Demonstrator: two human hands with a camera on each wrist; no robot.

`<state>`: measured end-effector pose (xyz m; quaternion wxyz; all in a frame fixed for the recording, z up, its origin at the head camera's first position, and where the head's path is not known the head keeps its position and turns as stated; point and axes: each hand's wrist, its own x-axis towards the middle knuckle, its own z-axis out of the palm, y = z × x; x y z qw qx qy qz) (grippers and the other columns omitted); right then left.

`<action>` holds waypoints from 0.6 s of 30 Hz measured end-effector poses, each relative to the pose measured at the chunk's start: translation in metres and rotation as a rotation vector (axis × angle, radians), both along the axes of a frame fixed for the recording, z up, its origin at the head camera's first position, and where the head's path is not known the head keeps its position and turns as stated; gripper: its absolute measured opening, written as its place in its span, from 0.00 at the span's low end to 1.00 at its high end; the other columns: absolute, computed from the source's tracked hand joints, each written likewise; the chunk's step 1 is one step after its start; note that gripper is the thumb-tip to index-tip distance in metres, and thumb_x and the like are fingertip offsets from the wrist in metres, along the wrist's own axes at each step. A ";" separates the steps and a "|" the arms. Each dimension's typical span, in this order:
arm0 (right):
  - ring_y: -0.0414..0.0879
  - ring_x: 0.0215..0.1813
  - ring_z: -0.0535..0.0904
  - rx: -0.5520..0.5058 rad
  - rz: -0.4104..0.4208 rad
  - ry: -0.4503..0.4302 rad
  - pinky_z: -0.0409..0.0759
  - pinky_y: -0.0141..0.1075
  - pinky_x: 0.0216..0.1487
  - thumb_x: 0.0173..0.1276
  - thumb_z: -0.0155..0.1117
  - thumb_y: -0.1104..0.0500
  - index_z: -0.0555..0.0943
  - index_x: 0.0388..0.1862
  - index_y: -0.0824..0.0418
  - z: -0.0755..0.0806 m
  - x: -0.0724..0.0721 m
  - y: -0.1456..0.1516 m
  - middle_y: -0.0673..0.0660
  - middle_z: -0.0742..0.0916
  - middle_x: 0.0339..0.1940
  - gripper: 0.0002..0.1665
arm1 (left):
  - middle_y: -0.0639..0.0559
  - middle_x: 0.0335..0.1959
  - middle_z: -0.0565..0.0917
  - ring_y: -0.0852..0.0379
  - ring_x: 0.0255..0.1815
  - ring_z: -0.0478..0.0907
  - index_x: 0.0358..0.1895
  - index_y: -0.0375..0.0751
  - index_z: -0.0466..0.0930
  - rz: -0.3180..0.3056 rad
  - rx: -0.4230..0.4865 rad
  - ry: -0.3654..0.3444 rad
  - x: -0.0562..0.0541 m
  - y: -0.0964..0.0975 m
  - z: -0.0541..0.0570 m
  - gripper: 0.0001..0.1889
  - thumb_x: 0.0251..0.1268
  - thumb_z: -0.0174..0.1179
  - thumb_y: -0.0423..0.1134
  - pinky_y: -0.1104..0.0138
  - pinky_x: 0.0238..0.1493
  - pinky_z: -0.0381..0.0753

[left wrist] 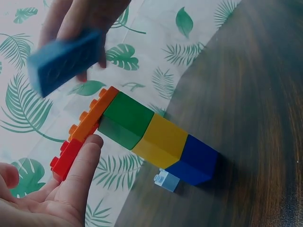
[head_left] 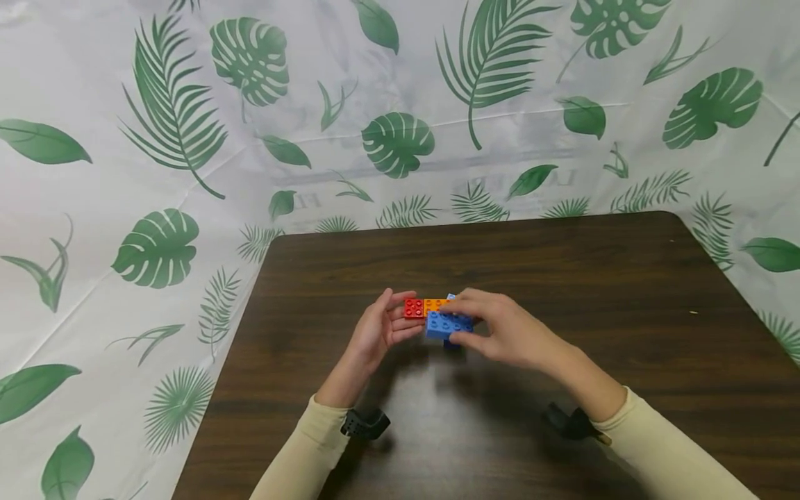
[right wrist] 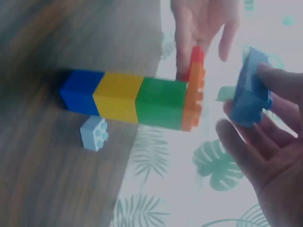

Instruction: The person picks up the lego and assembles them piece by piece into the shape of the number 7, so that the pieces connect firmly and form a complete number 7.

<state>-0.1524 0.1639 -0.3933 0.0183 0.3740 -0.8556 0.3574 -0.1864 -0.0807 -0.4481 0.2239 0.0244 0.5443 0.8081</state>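
A tower of toy building bricks stands upright on the table: dark blue point(left wrist: 194, 163) at the bottom, then yellow point(left wrist: 161, 142), then green point(left wrist: 125, 120). Across its top lies a thin orange brick point(left wrist: 92, 116), overhanging toward the left hand, with a red brick point(left wrist: 66, 158) at that end. My left hand point(head_left: 375, 333) has its fingers extended, touching beneath the red brick. Above the tower, apart from it, my right hand point(head_left: 506, 330) pinches a blue brick point(right wrist: 251, 90) between thumb and fingers. Whether the red brick is joined to the orange one, I cannot tell.
A small light-blue brick point(right wrist: 93, 133) lies on the dark wooden table point(head_left: 350, 264) beside the tower's base. Behind the table hangs a white cloth point(head_left: 337, 62) with green leaf prints. Dark bands point(head_left: 365, 423) sit on both wrists.
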 end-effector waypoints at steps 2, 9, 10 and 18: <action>0.40 0.44 0.79 -0.019 -0.063 0.050 0.84 0.38 0.44 0.60 0.75 0.60 0.80 0.60 0.59 0.002 -0.009 -0.001 0.50 0.84 0.50 0.28 | 0.33 0.56 0.80 0.48 0.46 0.85 0.68 0.31 0.67 -0.004 -0.003 0.006 0.000 0.001 0.000 0.32 0.78 0.41 0.57 0.60 0.47 0.83; 0.42 0.42 0.80 0.010 -0.163 0.115 0.84 0.40 0.46 0.61 0.74 0.59 0.81 0.58 0.58 -0.004 -0.033 -0.017 0.51 0.85 0.49 0.25 | 0.34 0.56 0.80 0.48 0.48 0.85 0.69 0.30 0.65 -0.019 -0.014 0.020 -0.002 0.003 0.001 0.33 0.78 0.41 0.57 0.59 0.49 0.82; 0.42 0.42 0.80 0.016 -0.162 0.118 0.84 0.40 0.45 0.61 0.74 0.59 0.81 0.58 0.57 -0.006 -0.035 -0.020 0.50 0.85 0.49 0.25 | 0.34 0.56 0.80 0.48 0.48 0.85 0.69 0.30 0.65 -0.021 -0.016 0.024 -0.002 0.003 0.001 0.33 0.79 0.40 0.57 0.59 0.49 0.82; 0.39 0.38 0.79 0.040 -0.145 0.113 0.81 0.33 0.37 0.61 0.74 0.55 0.83 0.55 0.55 -0.017 -0.041 -0.036 0.47 0.85 0.48 0.23 | 0.36 0.53 0.82 0.48 0.47 0.85 0.66 0.29 0.68 -0.010 -0.015 0.033 -0.001 0.003 0.001 0.31 0.79 0.43 0.55 0.58 0.49 0.82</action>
